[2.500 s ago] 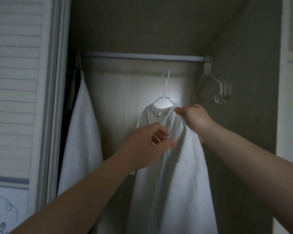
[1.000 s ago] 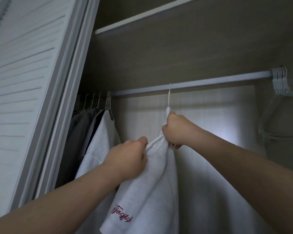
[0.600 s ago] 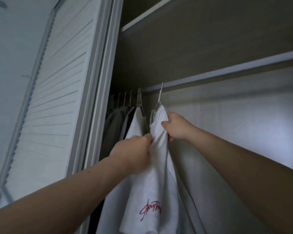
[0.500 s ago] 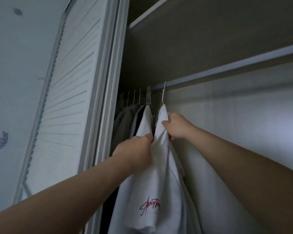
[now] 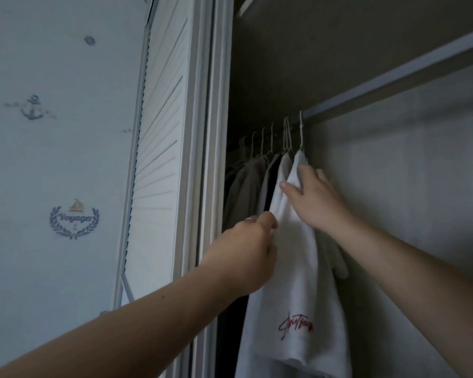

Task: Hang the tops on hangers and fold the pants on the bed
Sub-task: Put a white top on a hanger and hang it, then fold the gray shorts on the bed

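A white top [image 5: 292, 296] with a red script print hangs from a white hanger [image 5: 301, 132] whose hook is over the closet rod [image 5: 393, 75]. It is the rightmost garment in the row. My left hand [image 5: 246, 255] has curled fingers that pinch the top's left edge, below the shoulder. My right hand [image 5: 314, 203] lies on the top's shoulder with fingers stretched out and the thumb across the front of the fabric. No pants and no bed are in view.
Several grey, dark and white garments [image 5: 246, 186] hang packed at the rod's left end. A white louvred door [image 5: 159, 159] and its frame stand left of the opening. Further left is a wall with nautical stickers [image 5: 74, 219]. A shelf runs above the rod.
The top on its hanger went up onto the rod and slid left against the other clothes. My right hand has loosened from a grip at the collar to stretched fingers. My view swung left.
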Motion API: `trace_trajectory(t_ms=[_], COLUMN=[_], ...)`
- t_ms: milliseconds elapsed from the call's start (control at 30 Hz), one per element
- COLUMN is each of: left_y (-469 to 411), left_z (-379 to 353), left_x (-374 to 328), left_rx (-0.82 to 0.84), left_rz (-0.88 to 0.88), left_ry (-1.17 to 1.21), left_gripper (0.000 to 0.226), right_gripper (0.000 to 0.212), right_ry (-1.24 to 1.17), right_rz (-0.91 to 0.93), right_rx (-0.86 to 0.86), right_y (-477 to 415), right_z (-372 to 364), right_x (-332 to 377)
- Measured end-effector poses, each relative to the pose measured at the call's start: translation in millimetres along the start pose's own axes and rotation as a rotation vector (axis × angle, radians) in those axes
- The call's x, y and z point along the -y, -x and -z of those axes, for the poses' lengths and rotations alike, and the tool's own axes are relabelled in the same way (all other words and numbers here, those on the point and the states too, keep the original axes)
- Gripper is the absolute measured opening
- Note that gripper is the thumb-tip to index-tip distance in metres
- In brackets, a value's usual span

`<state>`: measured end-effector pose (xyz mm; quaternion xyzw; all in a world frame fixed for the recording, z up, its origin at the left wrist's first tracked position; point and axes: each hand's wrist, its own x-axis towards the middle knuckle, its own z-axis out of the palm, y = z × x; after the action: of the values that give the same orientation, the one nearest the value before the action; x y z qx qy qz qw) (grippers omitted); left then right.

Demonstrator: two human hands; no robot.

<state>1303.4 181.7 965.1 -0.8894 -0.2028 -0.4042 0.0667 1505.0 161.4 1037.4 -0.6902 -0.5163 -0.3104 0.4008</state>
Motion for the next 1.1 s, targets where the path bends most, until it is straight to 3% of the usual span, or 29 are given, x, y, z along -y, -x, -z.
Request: trace_trajectory(t_ms=[167, 500, 800, 1100], left_y=[52.1, 219.5, 478.0, 771.4], left_z=[35.5, 150.1, 285.3, 413.5], left_x=[21.0, 91.2, 141.4, 134.7], left_rx=[-0.18, -0.105, 0.001, 0.117], left_rz=[-0.094, 0.198, 0.449, 0.919], left_ry=[-0.26, -0.477, -0.583, -0.654], left_gripper=[0.03, 0.07, 0.074, 0.075], right_gripper=[0.074, 0.072, 0.075, 0.075], right_ry=[0.071, -0.007, -0.143, -0.379], right_rz=[0.17, 0.408, 0.575, 0.87], right_rx=[-0.026, 0.128, 0.376, 0.686], right_y=[53.0, 180.4, 356.1, 531.9], right_z=[4.0, 8.7, -4.1, -35.2], right_x=[40.8, 209.1, 417.4, 638.1])
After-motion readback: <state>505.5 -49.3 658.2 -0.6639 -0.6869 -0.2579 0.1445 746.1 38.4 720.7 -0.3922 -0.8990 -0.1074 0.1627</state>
